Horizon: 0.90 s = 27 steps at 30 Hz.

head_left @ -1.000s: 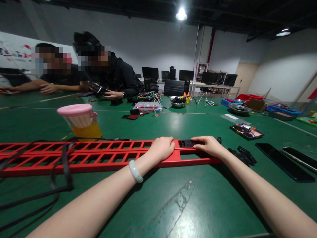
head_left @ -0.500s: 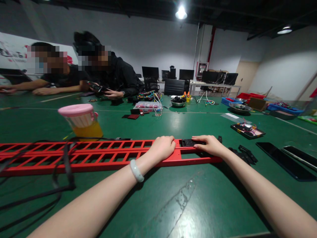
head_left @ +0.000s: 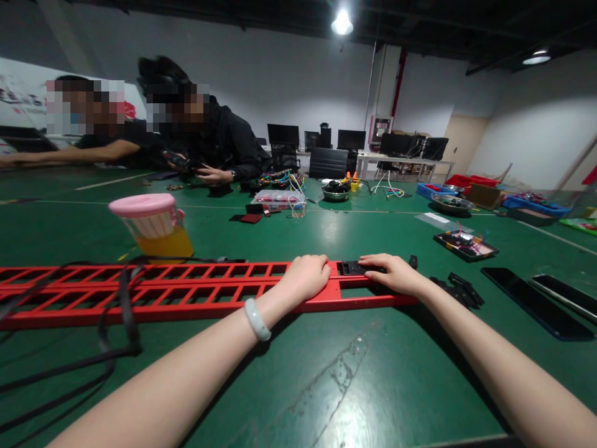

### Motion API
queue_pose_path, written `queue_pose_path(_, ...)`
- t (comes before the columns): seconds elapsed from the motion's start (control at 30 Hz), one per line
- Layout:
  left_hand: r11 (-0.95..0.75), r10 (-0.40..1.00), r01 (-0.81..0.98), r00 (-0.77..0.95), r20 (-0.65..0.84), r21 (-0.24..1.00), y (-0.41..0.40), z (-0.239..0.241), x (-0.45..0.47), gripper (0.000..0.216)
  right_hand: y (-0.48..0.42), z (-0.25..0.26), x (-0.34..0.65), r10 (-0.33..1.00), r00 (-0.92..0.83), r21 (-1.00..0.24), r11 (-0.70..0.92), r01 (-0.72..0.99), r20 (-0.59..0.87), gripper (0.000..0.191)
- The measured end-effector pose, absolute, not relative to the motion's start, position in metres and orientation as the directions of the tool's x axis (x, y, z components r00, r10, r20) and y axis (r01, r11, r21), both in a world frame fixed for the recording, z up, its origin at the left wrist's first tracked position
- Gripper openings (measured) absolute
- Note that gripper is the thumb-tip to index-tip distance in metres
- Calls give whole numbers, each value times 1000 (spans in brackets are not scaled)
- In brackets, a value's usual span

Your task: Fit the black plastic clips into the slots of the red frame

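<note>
A long red slotted metal rail (head_left: 186,287) lies across the green table (head_left: 326,386) in front of me. My left hand (head_left: 305,279) rests on top of the rail near its right end, fingers curled over it. My right hand (head_left: 392,272) lies on the rail's right end, its fingers pressing a small black plastic part (head_left: 351,269) seated in the rail. A few more black plastic parts (head_left: 459,289) lie on the table just right of the rail.
A pink-lidded cup of orange liquid (head_left: 153,227) stands behind the rail. Black cables (head_left: 116,323) drape over its left part. Two dark phones (head_left: 536,302) lie at the right, a tray of parts (head_left: 466,244) beyond. Two people sit at the far left.
My hands and the rail have hardly moved. The person at the far left has drawn an arm back.
</note>
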<state>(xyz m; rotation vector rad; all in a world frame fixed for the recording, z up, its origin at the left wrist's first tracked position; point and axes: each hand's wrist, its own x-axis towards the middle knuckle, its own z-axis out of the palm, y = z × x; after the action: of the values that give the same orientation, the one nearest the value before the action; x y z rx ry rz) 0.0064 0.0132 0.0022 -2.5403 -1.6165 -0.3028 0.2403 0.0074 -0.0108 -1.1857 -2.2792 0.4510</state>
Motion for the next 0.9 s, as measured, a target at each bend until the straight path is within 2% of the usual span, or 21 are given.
queue_pose_path(0.2, -420, 887, 907, 406, 221, 19, 13, 5, 8, 34, 6, -9, 242, 766, -554, -519, 634, 573, 325, 42)
queue_pose_path(0.27, -416, 890, 909, 401, 216, 26, 13, 5, 8, 34, 6, -10, 243, 778, -541, -612, 605, 509, 319, 50)
queue_pose_path(0.4, -412, 893, 910, 396, 213, 37, 13, 5, 7, 33, 10, -10, 252, 831, -455, -843, 469, 265, 319, 62)
queue_pose_path(0.47, -412, 894, 910, 394, 213, 42, 14, 4, 7, 32, 15, -11, 263, 856, -376, -866, 453, 211, 356, 61)
queue_pose_path(0.5, -411, 894, 910, 394, 213, 44, 14, 4, 6, 32, 19, -11, 271, 866, -319, -850, 467, 243, 384, 59)
queue_pose_path(0.57, -410, 895, 911, 392, 211, 47, 14, 4, 6, 32, 26, -13, 288, 864, -211, -746, 501, 438, 457, 52)
queue_pose_path(0.63, -407, 898, 912, 388, 208, 51, 13, 5, 6, 31, 33, -15, 306, 837, -202, -505, 481, 717, 509, 42)
queue_pose_path(0.73, -404, 900, 913, 386, 202, 56, 13, 6, 6, 30, 39, -20, 328, 843, -294, -164, 402, 901, 450, 39)
queue_pose_path(0.8, -406, 899, 912, 389, 200, 56, 13, 6, 7, 30, 40, -22, 336, 874, -293, -69, 345, 936, 387, 42)
queue_pose_path(0.9, -407, 899, 912, 389, 201, 55, 12, 6, 7, 31, 40, -23, 340, 921, -272, -52, 297, 953, 277, 42)
